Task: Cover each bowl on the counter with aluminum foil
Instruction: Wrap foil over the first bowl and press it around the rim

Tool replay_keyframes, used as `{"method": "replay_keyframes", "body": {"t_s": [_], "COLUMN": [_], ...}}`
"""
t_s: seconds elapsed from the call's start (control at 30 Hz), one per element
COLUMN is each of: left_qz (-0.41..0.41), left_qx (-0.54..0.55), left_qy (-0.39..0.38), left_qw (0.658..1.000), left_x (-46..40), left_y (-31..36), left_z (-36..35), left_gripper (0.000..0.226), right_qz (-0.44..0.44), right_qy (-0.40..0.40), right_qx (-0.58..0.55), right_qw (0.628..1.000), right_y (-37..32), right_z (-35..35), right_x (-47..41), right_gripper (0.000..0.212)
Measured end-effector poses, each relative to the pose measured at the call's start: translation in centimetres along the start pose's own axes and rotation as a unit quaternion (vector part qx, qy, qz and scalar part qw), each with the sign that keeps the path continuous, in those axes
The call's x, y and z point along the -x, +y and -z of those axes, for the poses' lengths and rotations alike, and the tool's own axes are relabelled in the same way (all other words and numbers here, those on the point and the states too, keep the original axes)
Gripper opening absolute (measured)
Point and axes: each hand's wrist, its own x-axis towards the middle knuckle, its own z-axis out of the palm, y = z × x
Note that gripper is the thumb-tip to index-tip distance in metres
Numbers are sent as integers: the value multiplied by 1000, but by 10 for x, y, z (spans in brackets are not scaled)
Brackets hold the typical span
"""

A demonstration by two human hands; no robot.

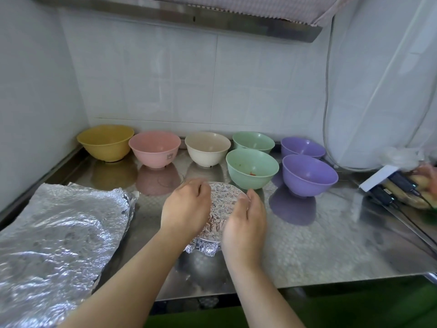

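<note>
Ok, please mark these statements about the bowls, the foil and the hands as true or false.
1. Both hands, left hand and right hand, hold the foil-covered bowl. True.
2. All bowls are already covered. False: seven bowls stand uncovered, among them the yellow bowl.
3. The spare foil sheets lie to the left of the hands. True.
4. The near green bowl is perfectly clean. False: small food bits show inside.
5. There are three purple bowls. False: only two, one being the near purple bowl.
</note>
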Motion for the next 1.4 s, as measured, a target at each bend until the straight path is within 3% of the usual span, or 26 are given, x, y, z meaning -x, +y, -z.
{"method": "replay_keyframes", "body": {"t_s": [0.13, 0.23, 0.33, 0.43, 0.57, 0.67, 0.93, 1.13, 1.23, 1.4], "left_qz": [68, 108, 111, 91, 65, 60, 102, 107, 105, 104], "left_qx": [48, 143, 225, 216, 166, 152, 256, 292, 295, 268], "left_qy": [8, 19, 30, 31, 25, 33, 78, 102, 99, 96], "left_qw": [996, 984, 968, 972, 984, 986, 958, 945, 945, 953], "left_x": [2, 7, 13, 19, 19, 17, 27, 32, 41, 42], "left_y": [6, 6, 3, -3, -7, -9, -13, -14, -14, -16], "left_z": [4, 8, 13, 13, 7, 4, -2, -4, -10, -11], "left_gripper": [28, 25, 24, 31, 38, 38, 36, 31, 36, 40], "right_qz": [-62, -91, -77, -9, 50, 32, -36, -44, -60, -76], "right_qy": [29, 5, -48, -90, -246, -299, -263, -78, -61, -48], "right_qx": [-99, -144, -54, 60, 129, 162, 95, -72, -132, -144], "right_qw": [993, 985, 994, 994, 959, 940, 959, 993, 988, 985], "right_y": [1, -2, 0, -10, -26, -24, -10, 12, 18, 20], "right_z": [0, 5, 16, 23, 18, 13, 7, 18, 14, 12], "right_x": [3, 4, -6, -32, -65, -74, -77, -49, -30, -30], "right_gripper": [62, 49, 43, 41, 39, 40, 44, 34, 25, 34]}}
